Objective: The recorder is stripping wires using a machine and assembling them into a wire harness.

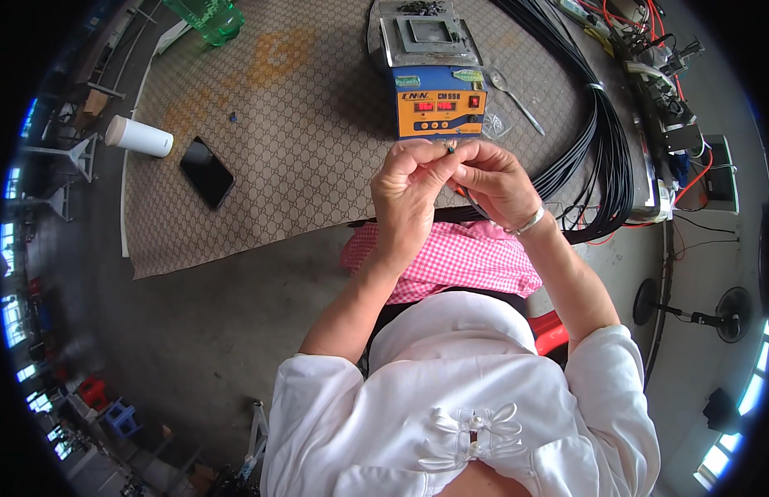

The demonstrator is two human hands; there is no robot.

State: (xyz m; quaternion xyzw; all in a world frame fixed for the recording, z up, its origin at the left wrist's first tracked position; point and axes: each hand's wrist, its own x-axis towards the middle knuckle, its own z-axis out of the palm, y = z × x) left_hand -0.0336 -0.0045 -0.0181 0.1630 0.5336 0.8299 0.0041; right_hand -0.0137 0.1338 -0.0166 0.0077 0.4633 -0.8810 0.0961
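My left hand [408, 184] and my right hand [494, 178] meet in front of the solder pot, fingertips pinched together. Between them is the end of a thin black cable [452, 150], with tiny wires that look coloured; the fingers cover most of it. Just beyond my fingertips stands the solder pot [441, 113], orange-fronted with a blue body and a lit red display. A metal tray [393, 48] with a square opening lies on its top, dark bits heaped behind. To the right, a big coil of black cable [604, 149] hangs over the table's edge.
A metal spoon [521, 103] and a small clear plastic bag [495, 126] lie right of the pot. Leftward on the patterned tablecloth [302, 149] are a phone [206, 172], a white cup [139, 137] and a green bottle [209, 18]. A pink checked cloth [451, 258] covers my lap.
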